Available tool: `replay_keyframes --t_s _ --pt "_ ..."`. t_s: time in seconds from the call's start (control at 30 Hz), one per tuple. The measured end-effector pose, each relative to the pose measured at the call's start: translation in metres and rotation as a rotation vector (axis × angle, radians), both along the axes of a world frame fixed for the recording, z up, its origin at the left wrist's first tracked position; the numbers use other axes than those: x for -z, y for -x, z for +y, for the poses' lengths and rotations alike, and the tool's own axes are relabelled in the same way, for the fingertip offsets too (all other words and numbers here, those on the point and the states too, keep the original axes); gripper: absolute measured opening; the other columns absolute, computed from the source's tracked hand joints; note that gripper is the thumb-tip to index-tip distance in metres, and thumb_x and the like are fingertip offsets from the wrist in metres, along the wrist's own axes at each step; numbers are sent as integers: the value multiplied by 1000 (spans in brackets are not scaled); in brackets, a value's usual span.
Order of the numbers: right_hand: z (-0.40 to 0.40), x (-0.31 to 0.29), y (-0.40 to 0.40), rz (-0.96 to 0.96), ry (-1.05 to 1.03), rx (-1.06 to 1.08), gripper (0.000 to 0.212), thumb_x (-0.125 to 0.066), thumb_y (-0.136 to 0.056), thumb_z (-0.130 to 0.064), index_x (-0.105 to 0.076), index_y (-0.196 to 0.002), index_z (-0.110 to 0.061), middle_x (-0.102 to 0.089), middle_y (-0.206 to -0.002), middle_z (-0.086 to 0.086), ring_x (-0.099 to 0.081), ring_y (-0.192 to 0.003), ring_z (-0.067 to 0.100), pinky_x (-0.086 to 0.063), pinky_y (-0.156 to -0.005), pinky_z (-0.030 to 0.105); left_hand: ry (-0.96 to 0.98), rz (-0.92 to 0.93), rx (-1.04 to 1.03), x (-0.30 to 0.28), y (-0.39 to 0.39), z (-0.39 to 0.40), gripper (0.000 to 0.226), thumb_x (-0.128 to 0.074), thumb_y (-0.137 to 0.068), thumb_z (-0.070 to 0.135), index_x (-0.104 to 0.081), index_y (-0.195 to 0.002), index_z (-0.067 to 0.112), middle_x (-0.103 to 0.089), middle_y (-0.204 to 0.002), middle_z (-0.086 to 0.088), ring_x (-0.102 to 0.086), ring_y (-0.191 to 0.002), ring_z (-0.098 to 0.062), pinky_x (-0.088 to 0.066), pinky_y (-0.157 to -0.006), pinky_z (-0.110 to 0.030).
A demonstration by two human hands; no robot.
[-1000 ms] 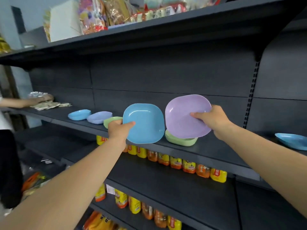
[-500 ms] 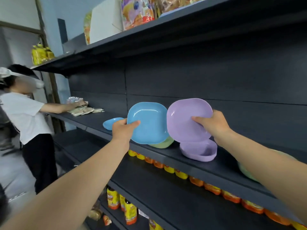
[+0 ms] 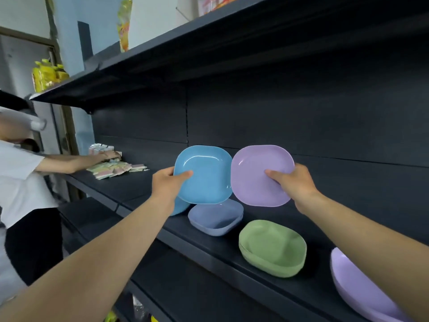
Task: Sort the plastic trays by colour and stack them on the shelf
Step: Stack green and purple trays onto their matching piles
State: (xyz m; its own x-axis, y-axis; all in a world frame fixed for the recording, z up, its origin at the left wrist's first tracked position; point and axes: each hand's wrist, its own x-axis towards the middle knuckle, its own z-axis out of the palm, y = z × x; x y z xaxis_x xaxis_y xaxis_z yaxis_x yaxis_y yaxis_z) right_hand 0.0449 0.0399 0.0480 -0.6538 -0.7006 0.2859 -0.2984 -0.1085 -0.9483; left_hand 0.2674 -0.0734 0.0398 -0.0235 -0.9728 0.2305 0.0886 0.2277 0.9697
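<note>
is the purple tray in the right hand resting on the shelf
No, the right hand holds the purple tray tilted up in the air above the shelf.

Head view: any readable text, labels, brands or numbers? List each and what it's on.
None can be read.
Snack bags on the top shelf: colourful print, too blurred.
Yellow packets far left: blurred.
Flat packets on the middle shelf: too small.
Blue tray, purple tray, green trays: no markings visible.

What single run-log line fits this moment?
left hand: grips blue tray | right hand: grips purple tray | both above shelf
</note>
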Motion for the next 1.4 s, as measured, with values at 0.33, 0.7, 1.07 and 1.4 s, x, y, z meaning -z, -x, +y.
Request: replay_keyframes --t_s 0.33,0.7,1.07,1.4 --pt "-75 21 -33 -208 9 143 38 -75 -79 -17 -56 -111 -8 -61 -105 8 -58 -95 27 -45 -79 34 -65 -2 191 21 -18 -114 8 -76 -77 13 -69 -78 16 -71 -93 -6 -66 -94 -30 -54 -87 -45" --pt "-127 74 -96 -357 -15 399 33 -75 -77 -17 -56 -103 -10 -62 -94 7 -58 -89 29 -44 -74 33 -109 -200 441 39 -41 -213 11 -76 -75 12 -68 -82 13 -70 -92 -7 -65 -95 -31 -51 -88 -43" --pt "-120 72 -113 -318 -23 599 33 -76 -76 -16 -56 -101 -9 -60 -86 5 -59 -90 31 -50 -79 37 -162 -134 646 44 -31 -229 12 -77 -76 11 -67 -81 16 -70 -92 -4 -66 -92 -26 -52 -90 -41" --pt "-125 60 -129 -294 26 575 36 -78 -74 -15 -58 -103 -8 -64 -100 12 -61 -94 32 -49 -79 37 -126 -106 664 32 -48 -237 11 -76 -77 9 -67 -80 16 -71 -90 -3 -67 -91 -26 -53 -89 -40"
